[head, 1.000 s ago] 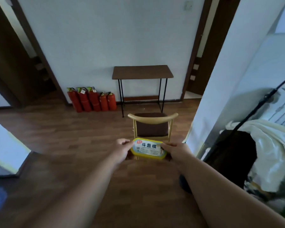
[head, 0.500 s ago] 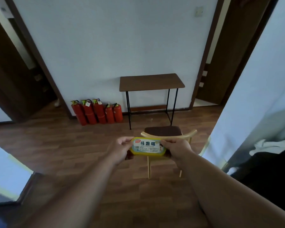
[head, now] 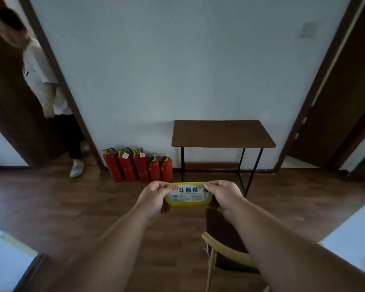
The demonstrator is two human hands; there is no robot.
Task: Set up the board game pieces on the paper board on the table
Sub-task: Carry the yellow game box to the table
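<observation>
A person's two bare forearms reach from the bottom of the frame toward its centre, where both hands hold a small yellow game box (head: 188,194) in the air above a wooden floor (head: 51,207). The box is oblong with rounded corners, and its pale label, printed with Chinese characters, faces the camera. The left hand (head: 153,198) grips the box's left end, fingers (head: 159,186) curled over the top edge and clamped on it. The right hand (head: 223,194) grips the right end the same way, its fingers (head: 212,185) closed over the upper right corner, so the box sits pinched between the two hands with its middle uncovered. Behind the box, right of centre, a small dark brown table (head: 222,133) on thin black legs stands against a pale wall (head: 167,60); its top is bare. Left of the table, five red fire extinguishers (head: 137,165) stand in a row on the floor along the wall. At lower right, under the right forearm, the curved light wooden back of a chair (head: 226,249) with a dark seat shows. In the upper left, another person (head: 44,87) in a white shirt and dark trousers stands in a dark doorway. A second dark doorway (head: 341,91) opens at the right edge.
</observation>
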